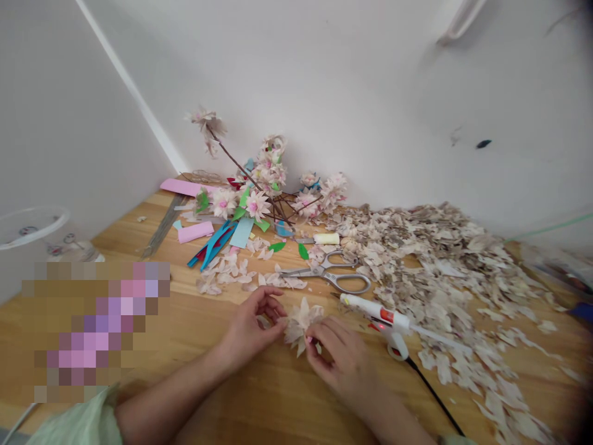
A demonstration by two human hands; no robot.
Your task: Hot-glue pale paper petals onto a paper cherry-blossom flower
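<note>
A pale handmade flower (pixel 301 324) with thin, pointed petals is between my two hands, low over the table. My left hand (pixel 259 318) pinches the flower's left edge between thumb and fingertips. From the right, my right hand (pixel 338 352) has thumb and index finger closed at the flower's near right side. A small pink spot shows at those fingertips; whether it is a paper piece or a nail I cannot tell. Just right of my right hand lies a white hot glue gun (pixel 370 307) with a red light on. Grey scissors (pixel 327 272) rest beyond the flower.
A large heap of dried petals (pixel 430 259) covers the right side. Finished flowers on branches (pixel 259 185) stand against the wall. Pink paper (pixel 195 232), blue strips (pixel 217 244), wires (pixel 162 225) and a yellow-white roll (pixel 327 238) lie around. A black cord (pixel 435 395) runs toward me.
</note>
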